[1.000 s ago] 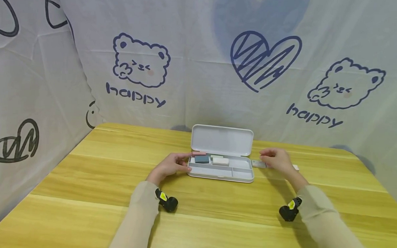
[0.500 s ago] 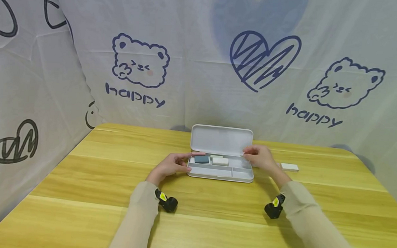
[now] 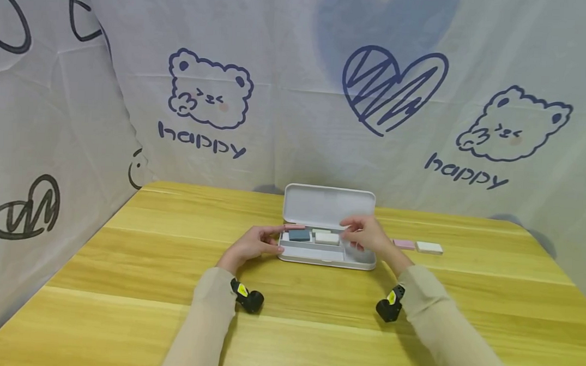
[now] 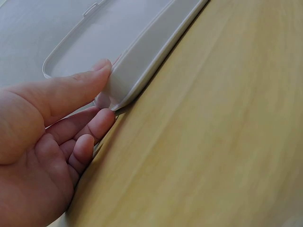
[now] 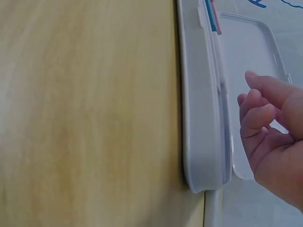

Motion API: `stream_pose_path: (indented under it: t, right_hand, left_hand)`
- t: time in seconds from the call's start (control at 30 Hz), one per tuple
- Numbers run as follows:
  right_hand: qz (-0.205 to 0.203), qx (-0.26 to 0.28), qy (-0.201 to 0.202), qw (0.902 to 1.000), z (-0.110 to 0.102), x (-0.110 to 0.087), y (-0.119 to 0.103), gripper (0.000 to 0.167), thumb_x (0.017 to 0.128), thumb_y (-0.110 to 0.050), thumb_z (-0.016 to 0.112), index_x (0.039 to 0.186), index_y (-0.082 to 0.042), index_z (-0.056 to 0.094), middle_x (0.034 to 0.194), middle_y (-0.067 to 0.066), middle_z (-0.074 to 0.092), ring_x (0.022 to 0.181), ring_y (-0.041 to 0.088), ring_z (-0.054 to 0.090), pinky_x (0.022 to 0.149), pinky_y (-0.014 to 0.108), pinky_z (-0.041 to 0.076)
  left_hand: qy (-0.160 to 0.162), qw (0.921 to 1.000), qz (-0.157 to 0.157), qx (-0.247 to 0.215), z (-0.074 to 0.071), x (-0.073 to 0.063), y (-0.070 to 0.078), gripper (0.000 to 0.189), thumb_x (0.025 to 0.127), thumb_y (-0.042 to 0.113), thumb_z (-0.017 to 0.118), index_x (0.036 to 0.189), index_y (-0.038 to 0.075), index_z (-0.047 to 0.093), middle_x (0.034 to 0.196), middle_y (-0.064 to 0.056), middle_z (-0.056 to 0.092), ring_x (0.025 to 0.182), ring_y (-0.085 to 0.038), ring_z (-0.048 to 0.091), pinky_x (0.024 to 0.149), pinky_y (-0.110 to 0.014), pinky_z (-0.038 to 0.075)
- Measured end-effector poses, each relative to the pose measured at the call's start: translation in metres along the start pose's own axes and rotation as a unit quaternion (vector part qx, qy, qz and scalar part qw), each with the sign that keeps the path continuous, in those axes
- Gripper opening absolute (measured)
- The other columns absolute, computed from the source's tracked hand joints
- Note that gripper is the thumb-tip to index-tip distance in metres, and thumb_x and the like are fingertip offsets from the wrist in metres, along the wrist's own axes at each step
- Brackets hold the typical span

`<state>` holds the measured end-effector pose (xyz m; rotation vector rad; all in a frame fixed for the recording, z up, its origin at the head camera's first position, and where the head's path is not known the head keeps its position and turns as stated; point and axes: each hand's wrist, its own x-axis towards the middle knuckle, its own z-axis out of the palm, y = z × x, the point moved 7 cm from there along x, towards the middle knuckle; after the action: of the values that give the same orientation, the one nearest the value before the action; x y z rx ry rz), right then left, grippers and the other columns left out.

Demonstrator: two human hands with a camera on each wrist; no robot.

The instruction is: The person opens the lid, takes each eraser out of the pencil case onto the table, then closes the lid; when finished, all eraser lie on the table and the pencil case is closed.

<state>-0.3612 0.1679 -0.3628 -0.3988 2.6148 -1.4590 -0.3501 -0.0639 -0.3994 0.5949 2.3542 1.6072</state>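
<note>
A white pencil case [image 3: 319, 262] stands with its lid [image 3: 316, 203] raised at the back of the table. My left hand [image 3: 252, 243] grips its left end, with the thumb [image 4: 85, 85] on the rim and the fingers low against the side. My right hand [image 3: 366, 234] hovers over the case's right half, fingers loosely bent; I see nothing held in it. In the back compartment lie a dark blue eraser-like block [image 3: 299, 235], a white block [image 3: 326, 238], a pink block [image 3: 294, 227] and a pale green block [image 3: 320, 231], partly hidden.
On the wooden table [image 3: 286, 335], right of the case, a pink block [image 3: 404, 244] and a white block [image 3: 429, 247] lie in a row. A pale grey piece [image 5: 212, 208] sits by the case's right end. A printed cloth [image 3: 296, 117] hangs behind.
My right hand has moved left from above the row of blocks to over the case, uncovering the pink and white blocks. The left hand has stayed on the case's left end.
</note>
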Motion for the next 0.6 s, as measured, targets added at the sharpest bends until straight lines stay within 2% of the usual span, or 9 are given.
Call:
stream_pose_path:
  t: [0.17, 0.3, 0.6]
  right_hand:
    - [-0.003, 0.012, -0.018, 0.9998, 0.005, 0.0, 0.005, 0.033, 0.079, 0.002, 0.063, 0.109, 0.013, 0.054, 0.066, 0.003, 0.056, 0.043, 0.008, 0.043, 0.04, 0.021, 0.037]
    - [0.011, 0.022, -0.025, 0.9994, 0.007, 0.001, 0.01, 0.035, 0.078, 0.001, 0.064, 0.11, 0.013, 0.054, 0.064, 0.001, 0.054, 0.043, 0.008, 0.043, 0.04, 0.02, 0.037]
    - [0.026, 0.005, -0.04, 0.9988, 0.011, 0.007, 0.019, 0.037, 0.077, -0.001, 0.067, 0.111, 0.009, 0.057, 0.056, 0.0, 0.05, 0.039, 0.007, 0.036, 0.038, 0.02, 0.032]
  left_hand:
    - [0.002, 1.0, -0.007, -0.001, 0.0, -0.001, 0.001, 0.053, 0.079, 0.007, 0.067, 0.128, 0.012, 0.05, 0.07, -0.006, 0.046, 0.059, -0.013, 0.038, 0.05, -0.022, 0.031]
    - [0.004, 1.0, -0.008, 0.0, 0.0, -0.002, 0.002, 0.053, 0.078, 0.007, 0.068, 0.128, 0.01, 0.05, 0.073, -0.007, 0.047, 0.061, -0.015, 0.038, 0.052, -0.023, 0.031]
    - [-0.003, 1.0, 0.001, 0.0, 0.001, 0.0, 0.001, 0.054, 0.079, 0.006, 0.066, 0.13, 0.008, 0.047, 0.07, -0.007, 0.047, 0.058, -0.015, 0.038, 0.049, -0.023, 0.03]
